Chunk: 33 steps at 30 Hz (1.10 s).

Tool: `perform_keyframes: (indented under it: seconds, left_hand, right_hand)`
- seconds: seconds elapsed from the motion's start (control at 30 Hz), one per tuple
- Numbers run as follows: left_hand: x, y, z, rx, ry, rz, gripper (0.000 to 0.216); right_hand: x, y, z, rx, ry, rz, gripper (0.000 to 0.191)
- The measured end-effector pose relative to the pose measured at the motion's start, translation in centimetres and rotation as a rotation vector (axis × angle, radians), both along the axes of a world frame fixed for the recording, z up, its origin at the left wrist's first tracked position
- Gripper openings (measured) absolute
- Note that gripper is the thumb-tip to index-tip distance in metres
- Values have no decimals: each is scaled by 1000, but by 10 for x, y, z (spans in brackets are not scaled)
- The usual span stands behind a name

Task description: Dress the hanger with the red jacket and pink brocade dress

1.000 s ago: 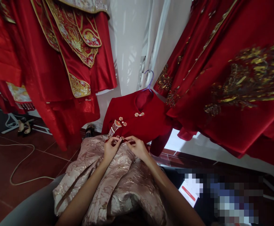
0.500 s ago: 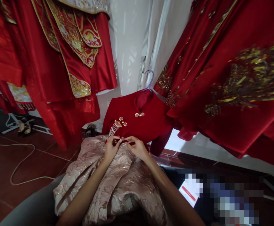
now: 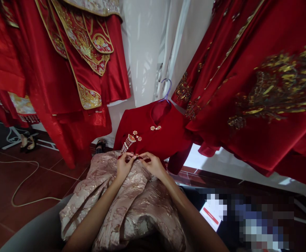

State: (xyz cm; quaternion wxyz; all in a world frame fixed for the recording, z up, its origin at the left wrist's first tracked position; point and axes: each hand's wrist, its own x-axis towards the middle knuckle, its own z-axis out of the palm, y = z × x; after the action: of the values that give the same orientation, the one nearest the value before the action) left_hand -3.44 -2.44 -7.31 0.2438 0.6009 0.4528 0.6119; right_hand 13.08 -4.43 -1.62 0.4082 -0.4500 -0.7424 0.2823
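Observation:
A red jacket (image 3: 139, 119) with long sleeves is on a purple hanger (image 3: 167, 91), its lower part towards me. Pearl flower fasteners (image 3: 155, 128) sit at its collar, and a beaded fan-shaped tassel ornament (image 3: 130, 140) lies on its chest. My left hand (image 3: 125, 163) pinches the jacket's red cloth beside a small beaded fastener (image 3: 135, 155). On the other side of that fastener, my right hand (image 3: 152, 163) is closed on the same cloth. Beneath both wrists, a pinkish-gold brocade skirt (image 3: 139, 196) spreads over the lap. Details between the fingertips are too small to make out.
Embroidered red garments (image 3: 116, 63) hang at the left, and a sequinned red garment (image 3: 247, 136) hangs close at the right. Black shoes (image 3: 28, 142) and a pale cable (image 3: 24, 181) lie on the tiled floor. A lit phone screen (image 3: 210, 214) is at lower right.

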Motion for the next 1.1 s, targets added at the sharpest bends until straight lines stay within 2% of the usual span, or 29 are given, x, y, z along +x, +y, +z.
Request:
perform_keyframes:
  seconds: [0.27,0.5,0.7,0.87,1.1]
  left_hand:
    - [2,2,-1,-38,-62,6,24]
    - [2,2,2,-39,-89,-16,25]
    - [2,0,5,3,-36,-12,23]
    - [3,0,2,-1,-62,-69,26]
    - [4,4,0,-54,-101,-66,26]
  right_hand:
    - [0,4,-5,9,13,9,22]
    - [0,2,-1,0,13,4,23]
    - [-1,4,-6,15,16,-69,34]
    - [-1,5,-7,41,3,-62,30]
    - [-2,5,-7,41,-1,-53,28]
